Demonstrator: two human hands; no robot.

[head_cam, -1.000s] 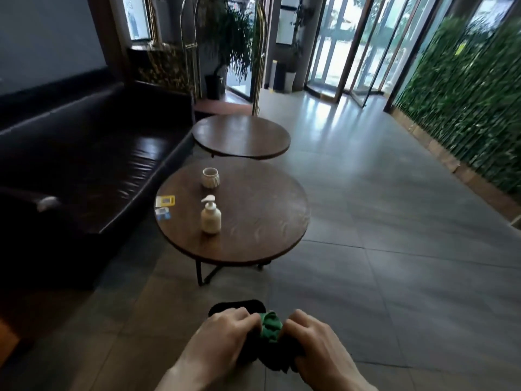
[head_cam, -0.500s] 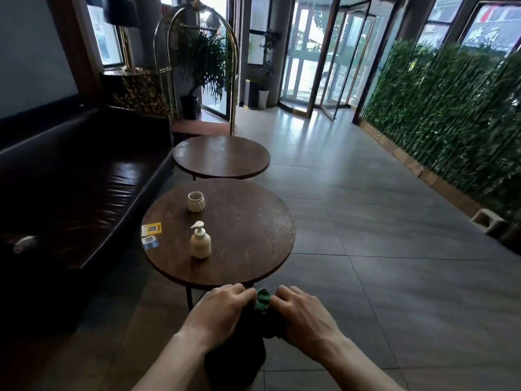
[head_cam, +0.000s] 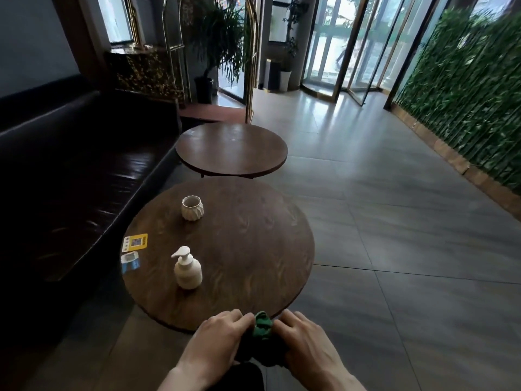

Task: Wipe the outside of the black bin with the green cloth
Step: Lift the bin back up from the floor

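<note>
Head view, looking down over a round wooden desk (head_cam: 239, 249) that serves as the landmark for everything else. Just past the desk's near edge, low in the frame, the left hand (head_cam: 217, 345) and the right hand (head_cam: 306, 345) sit side by side with the green cloth (head_cam: 262, 327) bunched between them. Each hand's grip is clamped on the cloth, fingers curled over it, and only a crumpled green fold shows between the knuckles; the rest of the fabric is dark and hard to separate from what lies under it. Below the hands, at the bottom edge, a dark rounded shape is probably the black bin (head_cam: 242, 378), but it is mostly covered by the wrists and cut off by the frame, so its form and whether the cloth touches it cannot be told.

On the desk stand a cream pump bottle (head_cam: 187, 270) near the left front and a ribbed pale cup (head_cam: 192, 208) further back. Two small cards (head_cam: 134, 241) lie at the desk's left rim, their print unreadable. Left of the desk runs a dark sofa (head_cam: 70, 179), its details lost in shadow. Beyond the desk a second round table (head_cam: 231, 149) stands empty-looking and partly overlapped by the desk's far edge.
</note>
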